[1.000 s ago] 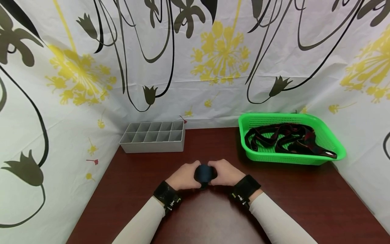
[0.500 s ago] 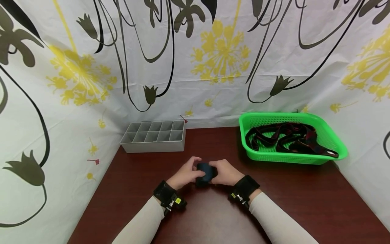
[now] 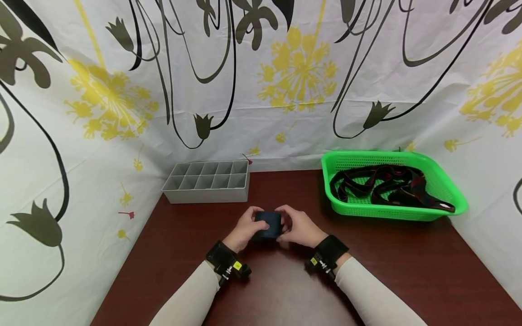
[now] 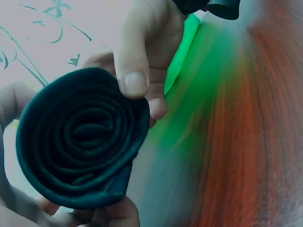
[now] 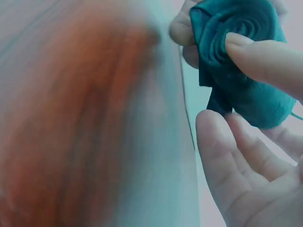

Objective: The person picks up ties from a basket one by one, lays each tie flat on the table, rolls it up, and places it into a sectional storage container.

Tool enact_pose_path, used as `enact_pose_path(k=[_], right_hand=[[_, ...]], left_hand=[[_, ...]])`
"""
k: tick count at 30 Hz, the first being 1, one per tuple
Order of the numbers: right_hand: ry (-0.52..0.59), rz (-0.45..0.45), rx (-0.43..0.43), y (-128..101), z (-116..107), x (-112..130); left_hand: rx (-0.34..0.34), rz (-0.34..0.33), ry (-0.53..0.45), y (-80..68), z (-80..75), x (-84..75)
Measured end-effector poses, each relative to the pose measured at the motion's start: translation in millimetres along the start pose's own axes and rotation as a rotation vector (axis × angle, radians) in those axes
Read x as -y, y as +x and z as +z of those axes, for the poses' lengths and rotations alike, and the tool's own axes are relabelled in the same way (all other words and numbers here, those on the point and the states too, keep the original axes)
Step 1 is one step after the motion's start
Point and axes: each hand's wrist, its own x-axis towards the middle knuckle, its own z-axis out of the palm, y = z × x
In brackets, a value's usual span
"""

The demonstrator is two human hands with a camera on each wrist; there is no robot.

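Note:
A dark blue-teal necktie point(image 3: 270, 220), wound into a tight roll, is held between both hands above the tabletop. My left hand point(image 3: 243, 229) grips its left side, thumb lying over the roll. On the other side my right hand point(image 3: 302, 227) curves round it, fingertips at its edge. In the left wrist view the spiral end of the necktie point(image 4: 87, 135) faces the camera, and the right thumb point(image 4: 135, 82) rests on its rim. The right wrist view has the rolled necktie point(image 5: 255, 99) with a short loose flap below; spread right-hand fingers point(image 5: 213, 132) lie close to it.
A grey divided organizer box point(image 3: 205, 195) stands at the back left of the brown table point(image 3: 269, 290). At the back right is a green plastic basket point(image 3: 338, 206) with dark, reddish-patterned neckties point(image 3: 401, 192) in it. A flower-printed cloth point(image 3: 244, 90) hangs behind.
The rolled necktie has turned so its side shows instead of its round end, and has shifted slightly left. My left thumb has moved onto it; the right fingers have spread.

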Motion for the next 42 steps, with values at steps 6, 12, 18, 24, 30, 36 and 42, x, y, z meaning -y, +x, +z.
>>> enact_pose_path(k=[6,12,18,24,30,36,42], right_hand=[[0.066,0.033,0.007,-0.5,-2.8,-2.0],[0.269,0.048,0.022,2.3,-3.7,-0.9],[0.385,0.134,-0.065,5.1,-3.3,-1.0],[0.448,0.189,-0.148,4.6,-0.4,-1.4],[0.497,0.179,-0.171,5.4,-0.1,-4.5],[0.534,0.141,-0.160,5.9,1.3,-7.5],[0.576,0.107,-0.147,5.3,3.6,-3.1]], left_hand=[[0.055,0.030,-0.069,-0.9,-3.7,-3.2],[0.033,0.057,-0.075,0.3,-4.2,-3.5],[-0.067,0.073,-0.015,1.3,-0.4,-2.7],[-0.100,0.085,-0.012,-3.1,2.0,-4.5],[0.047,0.122,-0.075,-2.2,-5.4,-5.7],[0.103,0.127,-0.084,-0.5,-10.0,-4.2],[0.092,0.113,-0.101,-0.5,-7.3,-2.8]])
